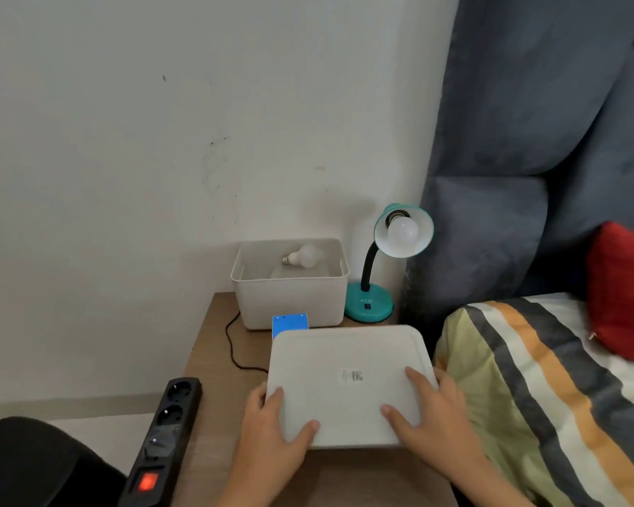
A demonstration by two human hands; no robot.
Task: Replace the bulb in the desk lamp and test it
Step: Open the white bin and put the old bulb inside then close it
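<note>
A teal desk lamp (370, 305) with a black gooseneck stands at the back right of the wooden bedside table (220, 360). A white bulb (402, 231) sits unlit in its shade. An open beige storage box (293, 301) stands left of the lamp, and a loose white bulb (304, 256) lies inside it. Both hands grip the box's flat beige lid (344, 375) above the table's front. My left hand (271, 444) holds the lid's near left corner. Gripping the near right edge is my right hand (436, 418).
A small blue carton (290, 324) stands between the box and the lid. A black power strip (162, 440) with a lit red switch lies on the table's left edge, its black cable (231, 345) running back. A bed with a striped cover (549, 389) and red cushion (623, 290) borders the right.
</note>
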